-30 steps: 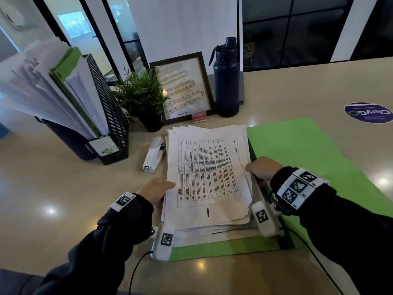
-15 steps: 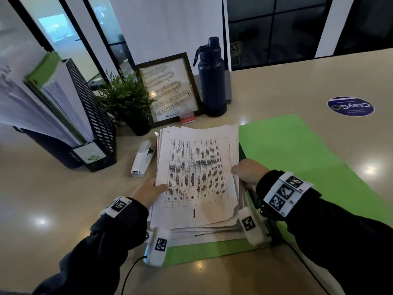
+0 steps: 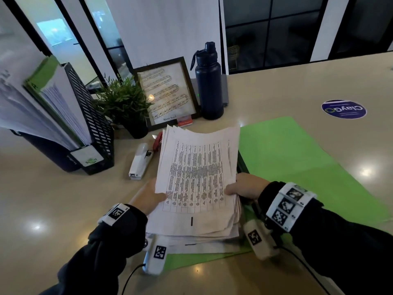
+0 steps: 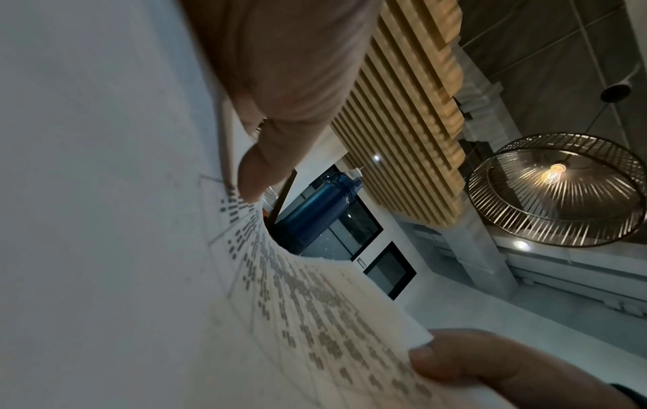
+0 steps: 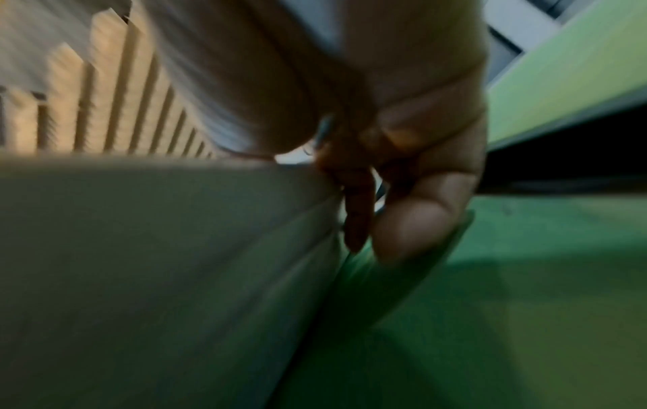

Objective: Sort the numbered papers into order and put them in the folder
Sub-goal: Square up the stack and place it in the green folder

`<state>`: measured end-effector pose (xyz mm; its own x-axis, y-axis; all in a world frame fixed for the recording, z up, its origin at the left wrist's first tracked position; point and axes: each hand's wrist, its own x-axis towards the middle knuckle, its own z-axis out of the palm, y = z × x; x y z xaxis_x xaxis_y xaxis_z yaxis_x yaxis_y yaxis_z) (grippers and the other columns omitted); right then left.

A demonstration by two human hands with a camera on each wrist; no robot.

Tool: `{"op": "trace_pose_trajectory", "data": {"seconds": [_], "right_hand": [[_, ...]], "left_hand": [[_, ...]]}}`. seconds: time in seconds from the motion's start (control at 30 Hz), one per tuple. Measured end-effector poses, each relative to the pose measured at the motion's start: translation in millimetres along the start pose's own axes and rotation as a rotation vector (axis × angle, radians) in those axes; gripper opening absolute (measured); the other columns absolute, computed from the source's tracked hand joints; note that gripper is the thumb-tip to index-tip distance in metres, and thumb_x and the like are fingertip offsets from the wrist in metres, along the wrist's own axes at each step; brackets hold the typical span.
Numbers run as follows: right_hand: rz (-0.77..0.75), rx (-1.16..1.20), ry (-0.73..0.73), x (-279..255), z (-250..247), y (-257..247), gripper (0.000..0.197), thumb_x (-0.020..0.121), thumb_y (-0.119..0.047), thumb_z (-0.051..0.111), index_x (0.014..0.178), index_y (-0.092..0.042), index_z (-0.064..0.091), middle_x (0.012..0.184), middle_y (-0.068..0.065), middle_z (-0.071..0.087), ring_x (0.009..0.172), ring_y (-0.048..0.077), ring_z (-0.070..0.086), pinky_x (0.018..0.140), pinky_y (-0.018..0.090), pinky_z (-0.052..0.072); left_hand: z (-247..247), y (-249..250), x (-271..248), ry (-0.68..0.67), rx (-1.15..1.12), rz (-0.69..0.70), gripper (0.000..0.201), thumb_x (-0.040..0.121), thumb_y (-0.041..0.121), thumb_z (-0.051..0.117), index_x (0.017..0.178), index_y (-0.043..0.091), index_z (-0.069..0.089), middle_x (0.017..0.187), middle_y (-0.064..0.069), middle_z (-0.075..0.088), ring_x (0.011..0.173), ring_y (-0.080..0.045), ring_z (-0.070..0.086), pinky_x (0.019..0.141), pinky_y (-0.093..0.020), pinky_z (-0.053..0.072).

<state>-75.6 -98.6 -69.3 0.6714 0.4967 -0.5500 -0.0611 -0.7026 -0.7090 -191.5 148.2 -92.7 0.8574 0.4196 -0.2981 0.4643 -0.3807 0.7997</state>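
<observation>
A thick stack of white printed papers [image 3: 197, 182] with a table on the top sheet is raised off the open green folder [image 3: 297, 158]. My left hand [image 3: 148, 195] grips the stack's left edge, thumb on top. My right hand [image 3: 244, 187] grips its right edge, thumb over the top sheet. The far end of the stack tilts upward. One or two sheets [image 3: 202, 245] still lie on the folder's left half below. In the left wrist view the papers [image 4: 280, 304] curve between both thumbs. The right wrist view, blurred, shows fingers [image 5: 413, 221] curled under the papers [image 5: 157, 249].
A white stapler [image 3: 140, 161] lies left of the stack. Behind stand a potted plant [image 3: 125, 105], a framed picture [image 3: 168, 94] and a dark blue bottle [image 3: 208, 81]. A black file rack [image 3: 89, 124] full of papers sits far left. A round sticker [image 3: 343, 109] marks the table at right.
Both hands have closed on the stack's side edges and lifted it off the folder, its far end tilting up. A second ago the papers lay flat.
</observation>
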Motion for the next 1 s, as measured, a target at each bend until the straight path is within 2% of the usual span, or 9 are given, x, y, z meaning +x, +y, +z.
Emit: {"op": "trace_pose_trajectory", "data": {"seconds": [0.2, 0.23, 0.33, 0.47, 0.67, 0.73, 0.8, 0.9, 1.0], "right_hand": [[-0.036, 0.354, 0.026, 8, 10, 0, 0.085, 0.070, -0.022, 0.076, 0.138, -0.007, 0.028, 0.130, 0.014, 0.049, 0.114, 0.031, 0.053, 0.098, 0.043, 0.046], [-0.003, 0.464, -0.021, 14, 13, 1, 0.084, 0.070, -0.018, 0.078, 0.138, -0.002, 0.032, 0.133, 0.019, 0.050, 0.117, 0.036, 0.053, 0.100, 0.046, 0.044], [-0.013, 0.634, -0.093, 8, 21, -4, 0.030, 0.085, 0.013, 0.046, 0.112, 0.005, 0.056, 0.121, 0.026, 0.058, 0.115, 0.043, 0.055, 0.101, 0.051, 0.042], [-0.099, 0.614, -0.056, 6, 19, 3, 0.039, 0.083, 0.018, 0.043, 0.119, 0.004, 0.049, 0.124, 0.032, 0.055, 0.115, 0.048, 0.053, 0.100, 0.056, 0.042], [-0.332, 0.690, 0.039, -25, -22, -3, 0.037, 0.086, 0.015, 0.045, 0.120, 0.001, 0.050, 0.095, 0.008, 0.066, 0.086, 0.019, 0.064, 0.079, 0.026, 0.055], [-0.383, 0.630, 0.110, -30, -42, -8, 0.035, 0.087, 0.009, 0.050, 0.120, -0.003, 0.051, 0.099, 0.007, 0.066, 0.093, 0.021, 0.064, 0.079, 0.026, 0.055], [-0.422, 0.584, 0.159, -31, -60, -11, 0.037, 0.086, 0.005, 0.053, 0.119, -0.010, 0.055, 0.108, 0.007, 0.068, 0.105, 0.026, 0.062, 0.094, 0.039, 0.050], [-0.513, 0.552, 0.262, -35, -78, -17, 0.041, 0.085, 0.015, 0.047, 0.112, -0.013, 0.058, 0.093, -0.005, 0.073, 0.094, 0.016, 0.067, 0.091, 0.038, 0.052], [-0.590, 0.526, 0.402, -42, -93, -25, 0.042, 0.086, 0.015, 0.044, 0.115, -0.014, 0.056, 0.095, -0.006, 0.071, 0.093, 0.016, 0.067, 0.089, 0.037, 0.053]], "left_hand": [[1, 1, 0, -0.022, 0.070, 0.014, 0.050, 0.080, 0.030, 0.064, 0.125, 0.012, 0.051, 0.123, 0.001, 0.061, 0.114, -0.021, 0.056, 0.105, -0.046, 0.040], [1, 4, -2, -0.016, 0.080, 0.017, 0.051, 0.081, 0.031, 0.063, 0.127, 0.012, 0.050, 0.124, 0.003, 0.059, 0.115, -0.020, 0.055, 0.106, -0.044, 0.039], [1, 1, -2, 0.013, 0.086, 0.025, 0.044, 0.090, 0.021, 0.058, 0.131, 0.012, 0.046, 0.126, 0.002, 0.055, 0.117, -0.018, 0.050, 0.102, -0.033, 0.036], [-2, 0, -4, 0.007, -0.037, 0.026, 0.048, 0.092, 0.028, 0.057, 0.136, 0.016, 0.041, 0.136, 0.001, 0.051, 0.126, -0.018, 0.046, 0.104, -0.033, 0.034], [-12, 26, -14, -0.013, -0.441, 0.085, 0.028, 0.098, 0.020, 0.042, 0.125, 0.027, 0.044, 0.111, 0.007, 0.065, 0.096, -0.007, 0.063, 0.072, -0.018, 0.055], [-16, 45, -17, -0.023, -0.511, 0.146, 0.028, 0.097, 0.017, 0.042, 0.124, 0.024, 0.044, 0.115, 0.003, 0.064, 0.092, -0.007, 0.065, 0.073, -0.020, 0.056], [-16, 71, -17, -0.034, -0.567, 0.242, 0.029, 0.091, 0.020, 0.055, 0.120, 0.017, 0.051, 0.116, -0.003, 0.066, 0.091, -0.012, 0.069, 0.074, -0.026, 0.057], [-8, 111, -11, -0.003, -0.516, 0.407, 0.053, 0.071, 0.027, 0.071, 0.121, 0.016, 0.055, 0.122, -0.007, 0.065, 0.109, -0.022, 0.064, 0.091, -0.038, 0.052], [10, 144, -5, 0.124, -0.433, 0.478, 0.045, 0.087, 0.015, 0.060, 0.130, 0.014, 0.048, 0.120, 0.007, 0.061, 0.112, -0.011, 0.057, 0.104, -0.036, 0.042]]}}
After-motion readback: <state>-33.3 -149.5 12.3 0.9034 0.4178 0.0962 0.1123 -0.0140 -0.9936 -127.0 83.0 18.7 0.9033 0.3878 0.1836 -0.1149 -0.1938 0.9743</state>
